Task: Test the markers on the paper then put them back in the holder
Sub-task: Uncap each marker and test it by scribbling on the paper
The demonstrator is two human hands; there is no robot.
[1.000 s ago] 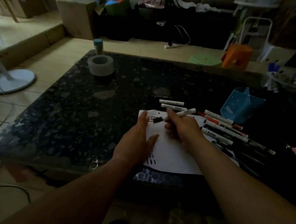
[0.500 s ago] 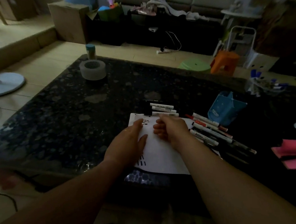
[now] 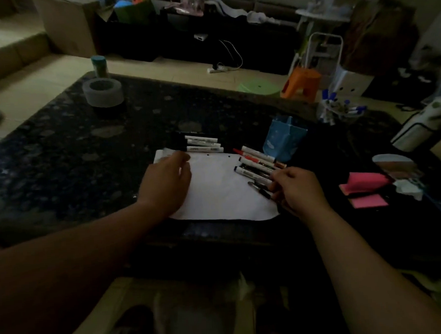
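- While the left hand (image 3: 167, 181) lies flat on the paper (image 3: 221, 192) at mid-frame, the right hand (image 3: 297, 188) curls over the loose markers (image 3: 255, 164) at the paper's right edge; whether it pinches one I cannot tell.
- Those markers lie slantwise, ends toward the paper.
- Just beyond them stands the blue holder (image 3: 282, 139), nearest the right hand.
- Past the paper's far edge lie three more markers (image 3: 202, 143), crosswise.

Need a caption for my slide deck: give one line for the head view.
Left hand rests on the white paper while the right hand reaches the loose markers beside the blue holder.
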